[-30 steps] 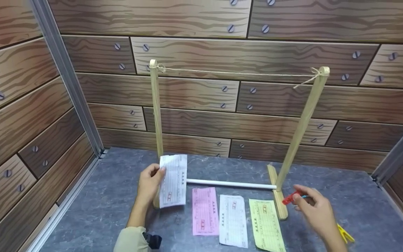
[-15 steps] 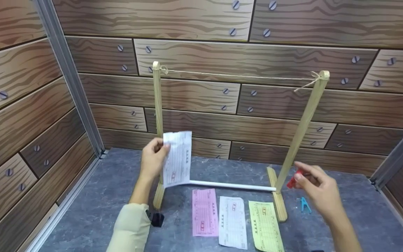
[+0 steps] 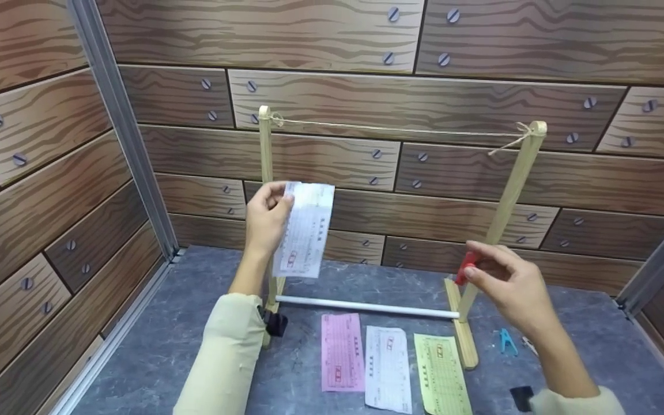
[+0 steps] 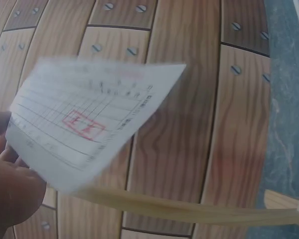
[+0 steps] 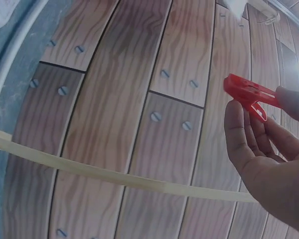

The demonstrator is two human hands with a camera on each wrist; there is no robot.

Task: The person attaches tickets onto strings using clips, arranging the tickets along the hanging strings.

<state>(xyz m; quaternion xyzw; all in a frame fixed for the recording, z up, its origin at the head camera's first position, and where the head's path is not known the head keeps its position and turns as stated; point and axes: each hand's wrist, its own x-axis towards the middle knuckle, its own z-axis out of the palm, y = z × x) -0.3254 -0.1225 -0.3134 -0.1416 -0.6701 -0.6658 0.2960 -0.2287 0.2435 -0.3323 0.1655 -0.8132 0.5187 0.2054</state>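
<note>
My left hand [image 3: 267,222] pinches a white printed paper slip [image 3: 307,230] by its upper left edge, holding it up in front of the left post. A red stamp mark shows near the slip's lower end. In my right hand [image 3: 508,282] a red clothespin [image 3: 466,268] sits between thumb and fingers, close to the right post. The right wrist view shows the clothespin [image 5: 249,94] with the thumb on one handle and fingertips at the other. Above both hands a thin string [image 3: 395,128] is tied between the tops of two wooden posts [image 3: 513,184].
On the grey table lie a pink slip [image 3: 342,353], a white slip [image 3: 388,370] and a yellow-green slip [image 3: 442,374] in a row. A blue clothespin [image 3: 506,342] lies right of the stand's foot [image 3: 466,340]. A white rod [image 3: 366,306] joins the posts low down.
My left hand has raised the white slip from near the table toward the string. The right hand has risen with the red clothespin and shifted left, uncovering the blue one.
</note>
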